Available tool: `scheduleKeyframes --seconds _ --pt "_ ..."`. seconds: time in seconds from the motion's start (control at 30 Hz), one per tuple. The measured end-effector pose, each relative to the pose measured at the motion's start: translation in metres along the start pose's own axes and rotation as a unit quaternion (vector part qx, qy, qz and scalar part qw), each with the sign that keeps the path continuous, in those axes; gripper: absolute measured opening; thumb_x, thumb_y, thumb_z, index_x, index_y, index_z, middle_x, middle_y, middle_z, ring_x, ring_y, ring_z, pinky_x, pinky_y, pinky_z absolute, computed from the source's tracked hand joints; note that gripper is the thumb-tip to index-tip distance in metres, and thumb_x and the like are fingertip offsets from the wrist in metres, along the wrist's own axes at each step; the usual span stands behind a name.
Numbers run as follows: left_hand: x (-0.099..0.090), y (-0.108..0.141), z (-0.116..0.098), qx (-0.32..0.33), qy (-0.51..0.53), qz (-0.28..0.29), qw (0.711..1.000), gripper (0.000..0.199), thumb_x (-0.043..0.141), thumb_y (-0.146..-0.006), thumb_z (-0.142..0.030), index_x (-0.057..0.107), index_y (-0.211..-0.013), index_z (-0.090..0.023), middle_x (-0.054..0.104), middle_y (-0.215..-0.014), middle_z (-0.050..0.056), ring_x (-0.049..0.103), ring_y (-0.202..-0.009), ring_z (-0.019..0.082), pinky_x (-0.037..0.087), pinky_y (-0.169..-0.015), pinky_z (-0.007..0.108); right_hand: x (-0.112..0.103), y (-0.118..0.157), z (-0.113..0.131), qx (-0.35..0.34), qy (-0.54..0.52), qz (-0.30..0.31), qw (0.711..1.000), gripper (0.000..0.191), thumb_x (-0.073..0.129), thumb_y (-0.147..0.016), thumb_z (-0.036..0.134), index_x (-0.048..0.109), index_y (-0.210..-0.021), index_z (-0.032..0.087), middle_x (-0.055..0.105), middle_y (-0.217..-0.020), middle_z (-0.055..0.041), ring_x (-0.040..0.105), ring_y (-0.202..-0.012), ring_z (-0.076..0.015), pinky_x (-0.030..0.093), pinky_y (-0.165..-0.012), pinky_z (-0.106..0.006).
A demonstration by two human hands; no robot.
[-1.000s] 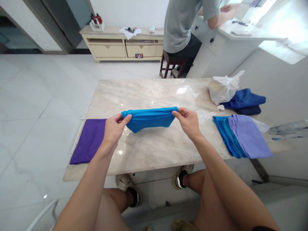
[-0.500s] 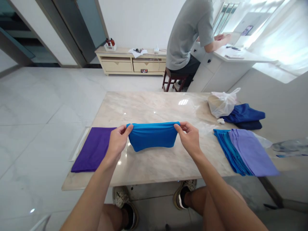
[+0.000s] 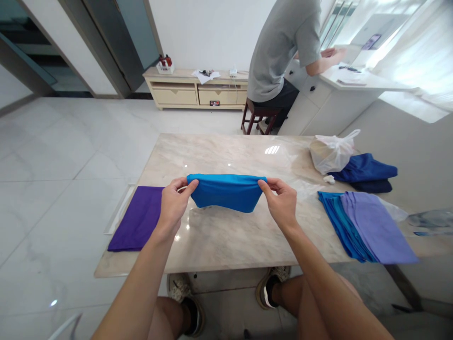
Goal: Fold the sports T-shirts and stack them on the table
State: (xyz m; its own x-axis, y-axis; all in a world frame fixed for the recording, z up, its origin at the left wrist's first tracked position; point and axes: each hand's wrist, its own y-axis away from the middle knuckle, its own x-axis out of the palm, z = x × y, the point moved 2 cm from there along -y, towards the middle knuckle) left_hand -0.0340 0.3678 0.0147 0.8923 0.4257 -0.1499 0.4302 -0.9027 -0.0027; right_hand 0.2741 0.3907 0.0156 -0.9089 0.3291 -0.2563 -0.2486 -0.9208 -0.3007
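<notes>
A bright blue cloth point(image 3: 226, 192) is stretched between my two hands over the middle of the marble-look table point(image 3: 226, 151). My left hand point(image 3: 176, 200) pinches its upper left corner between thumb and fingers. At the upper right corner, my right hand point(image 3: 281, 200) grips it the same way. The cloth's top edge is pulled nearly straight, and its lower part hangs free above the tabletop. Left of my left hand lies a folded purple cloth point(image 3: 136, 219). To the right of my right hand rest folded blue and teal cloths point(image 3: 345, 226) and a lavender cloth point(image 3: 378, 229).
A white plastic bag point(image 3: 331, 153) and dark blue cloth point(image 3: 366, 172) are at the table's far right, with a clear plastic bottle point(image 3: 430, 219) nearer. Beyond the table, a person in a grey shirt point(image 3: 285, 52) sits on a stool point(image 3: 260, 111) beside a low cabinet point(image 3: 177, 97).
The blue cloth's lower edge has swung up and away slightly, and its top edge sits a little higher. Both hands keep their pinch. The whole view has shifted slightly.
</notes>
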Motion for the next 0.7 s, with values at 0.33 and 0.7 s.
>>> scheduleKeyframes --seconds 0.33,0.7 --pt "0.003 0.007 -0.013 0.118 -0.047 0.08 0.989 0.04 0.068 -0.099 -0.063 0.066 -0.103 -0.024 0.076 -0.126 0.01 0.07 -0.124 0.028 0.054 -0.108 0.037 -0.006 0.0 0.007 -0.078 -0.033 0.023 0.996 0.036 0.071 -0.104 0.059 0.059 -0.092 0.027 0.081 -0.114 -0.0107 0.076 -0.109 -0.0286 0.06 -0.101 -0.047" --pt "0.013 0.007 0.018 0.061 -0.193 0.036 0.979 0.028 0.05 -0.108 -0.054 0.051 -0.098 -0.028 0.067 -0.092 0.003 0.066 -0.089 0.024 0.048 -0.082 0.035 0.007 0.012 -0.015 0.041 0.091 0.069 0.993 0.044 0.062 -0.105 0.071 0.054 -0.104 0.028 0.071 -0.079 -0.0002 0.059 -0.058 -0.0182 0.044 -0.055 -0.031"
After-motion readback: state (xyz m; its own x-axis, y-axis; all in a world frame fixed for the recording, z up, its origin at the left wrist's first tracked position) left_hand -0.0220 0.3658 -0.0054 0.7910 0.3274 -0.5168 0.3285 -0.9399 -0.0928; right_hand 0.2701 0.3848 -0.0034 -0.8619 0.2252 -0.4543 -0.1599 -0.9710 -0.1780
